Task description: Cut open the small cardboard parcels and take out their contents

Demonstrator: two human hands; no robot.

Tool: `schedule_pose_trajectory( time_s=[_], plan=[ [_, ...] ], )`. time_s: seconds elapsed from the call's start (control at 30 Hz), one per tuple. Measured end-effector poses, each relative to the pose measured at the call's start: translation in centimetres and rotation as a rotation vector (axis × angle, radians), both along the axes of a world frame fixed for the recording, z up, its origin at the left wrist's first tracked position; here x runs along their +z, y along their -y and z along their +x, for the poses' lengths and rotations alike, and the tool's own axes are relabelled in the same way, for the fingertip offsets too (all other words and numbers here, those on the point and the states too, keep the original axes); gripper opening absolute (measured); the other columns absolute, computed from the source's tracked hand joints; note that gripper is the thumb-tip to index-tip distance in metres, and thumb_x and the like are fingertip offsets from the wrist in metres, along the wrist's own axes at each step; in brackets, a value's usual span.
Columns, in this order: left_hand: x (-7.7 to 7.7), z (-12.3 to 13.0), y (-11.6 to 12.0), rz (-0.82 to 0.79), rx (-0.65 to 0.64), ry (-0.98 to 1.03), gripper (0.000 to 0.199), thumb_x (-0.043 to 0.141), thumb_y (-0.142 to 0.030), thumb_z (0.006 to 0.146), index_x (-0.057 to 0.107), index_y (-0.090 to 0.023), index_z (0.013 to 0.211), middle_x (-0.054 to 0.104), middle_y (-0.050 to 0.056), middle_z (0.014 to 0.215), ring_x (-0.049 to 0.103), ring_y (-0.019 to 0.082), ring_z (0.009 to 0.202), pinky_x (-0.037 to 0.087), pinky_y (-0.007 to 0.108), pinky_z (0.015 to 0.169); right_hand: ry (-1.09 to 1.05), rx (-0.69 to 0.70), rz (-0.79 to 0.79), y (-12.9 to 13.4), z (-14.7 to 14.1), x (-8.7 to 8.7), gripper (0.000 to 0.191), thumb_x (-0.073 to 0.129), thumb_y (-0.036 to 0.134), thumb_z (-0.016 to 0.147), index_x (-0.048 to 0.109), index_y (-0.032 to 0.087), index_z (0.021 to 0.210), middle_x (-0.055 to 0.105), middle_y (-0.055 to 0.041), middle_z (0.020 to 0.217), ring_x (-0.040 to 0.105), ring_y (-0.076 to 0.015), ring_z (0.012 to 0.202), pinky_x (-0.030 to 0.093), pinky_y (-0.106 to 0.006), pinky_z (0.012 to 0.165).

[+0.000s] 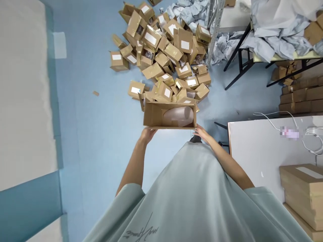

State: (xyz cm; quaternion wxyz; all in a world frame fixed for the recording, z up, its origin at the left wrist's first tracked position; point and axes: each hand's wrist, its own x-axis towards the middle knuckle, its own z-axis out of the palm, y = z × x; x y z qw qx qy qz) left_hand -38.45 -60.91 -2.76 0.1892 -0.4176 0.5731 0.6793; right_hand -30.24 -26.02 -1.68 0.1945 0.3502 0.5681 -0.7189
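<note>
An open cardboard box [153, 115], long and narrow, is held up in front of my body with its opening towards me. Inside it, on the right, lies a pale translucent wrapped roll [178, 116]. My left hand [148, 135] grips the lower left corner of the box, its fingers partly hidden beneath. At the lower right corner my right hand [201, 131] holds the box, thumb and fingers against its edge. A flap stands out at the box's left end.
A large heap of opened cardboard boxes [164, 57] covers the floor ahead. Grey plastic parcels [267, 40] fill a table at the upper right, near a metal shelf post [216, 30]. A white table [254, 151] with cables and a stacked carton [300, 191] stands right.
</note>
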Motion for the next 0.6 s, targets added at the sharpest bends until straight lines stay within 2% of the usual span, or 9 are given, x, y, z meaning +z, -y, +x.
schedule_pose_trajectory(
  time_s=[0.1, 0.17, 0.23, 0.33, 0.4, 0.5, 0.6],
  plan=[
    [-1.6, -1.7, 1.0, -0.045, 0.107, 0.021, 0.036, 0.062, -0.020, 0.103, 0.064, -0.015, 0.138, 0.070, 0.015, 0.144, 0.070, 0.016, 0.125, 0.056, 0.031, 0.120, 0.117, 0.146, -0.030, 2.3, -1.2, -0.9, 0.039, 0.062, 0.027, 0.105, 0.074, 0.003, 0.134, 0.078, -0.0142, 0.141, 0.073, -0.0148, 0.123, 0.058, -0.043, 0.111],
    [-2.8, -2.0, 0.2, -0.051, 0.131, 0.068, 0.037, 0.057, -0.020, 0.107, 0.059, -0.013, 0.143, 0.063, 0.018, 0.154, 0.069, 0.015, 0.127, 0.055, 0.028, 0.120, 0.198, 0.246, -0.030, 2.5, -1.2, -1.1, 0.038, 0.060, 0.024, 0.106, 0.075, 0.000, 0.131, 0.076, -0.0131, 0.140, 0.069, -0.0132, 0.129, 0.052, -0.040, 0.118],
    [-4.1, -1.5, -1.8, -0.019, 0.098, 0.117, 0.032, 0.057, -0.020, 0.108, 0.061, -0.012, 0.138, 0.064, 0.020, 0.151, 0.071, 0.016, 0.126, 0.056, 0.030, 0.120, 0.253, 0.288, -0.030, 1.7, -0.9, -1.0, 0.031, 0.067, 0.023, 0.105, 0.078, 0.002, 0.125, 0.078, -0.0121, 0.136, 0.070, -0.0167, 0.130, 0.050, -0.043, 0.122],
    [-5.7, 0.0, -6.3, 0.054, -0.022, 0.174, 0.020, 0.068, -0.020, 0.102, 0.067, -0.014, 0.121, 0.074, 0.018, 0.131, 0.076, 0.021, 0.120, 0.059, 0.038, 0.119, 0.275, 0.237, -0.030, -1.2, 0.5, -0.6, 0.020, 0.083, 0.022, 0.096, 0.084, 0.013, 0.114, 0.083, -0.0121, 0.127, 0.075, -0.0259, 0.126, 0.053, -0.050, 0.123],
    [-6.6, 1.1, -9.9, 0.093, -0.124, 0.198, 0.017, 0.076, -0.017, 0.096, 0.069, -0.017, 0.112, 0.079, 0.015, 0.118, 0.078, 0.023, 0.116, 0.060, 0.042, 0.120, 0.269, 0.169, -0.025, -3.6, 2.0, -0.1, 0.020, 0.086, 0.026, 0.094, 0.085, 0.019, 0.112, 0.085, -0.0121, 0.125, 0.076, -0.0291, 0.126, 0.053, -0.053, 0.124],
    [-7.4, 2.6, -15.4, 0.156, -0.312, 0.218, 0.022, 0.087, -0.015, 0.086, 0.070, -0.018, 0.099, 0.081, 0.014, 0.106, 0.081, 0.027, 0.112, 0.058, 0.049, 0.122, 0.242, 0.028, -0.008, -7.0, 5.0, 0.8, 0.026, 0.083, 0.036, 0.096, 0.084, 0.023, 0.119, 0.084, -0.0125, 0.131, 0.076, -0.0298, 0.130, 0.052, -0.055, 0.126],
    [-7.6, 3.6, -20.9, 0.218, -0.534, 0.227, 0.028, 0.094, -0.018, 0.079, 0.070, -0.019, 0.091, 0.083, 0.012, 0.099, 0.083, 0.029, 0.107, 0.056, 0.054, 0.123, 0.205, -0.144, 0.013, -9.4, 9.2, 2.0, 0.035, 0.080, 0.043, 0.099, 0.081, 0.024, 0.127, 0.082, -0.0144, 0.139, 0.076, -0.0297, 0.132, 0.053, -0.054, 0.126]
  ],
)
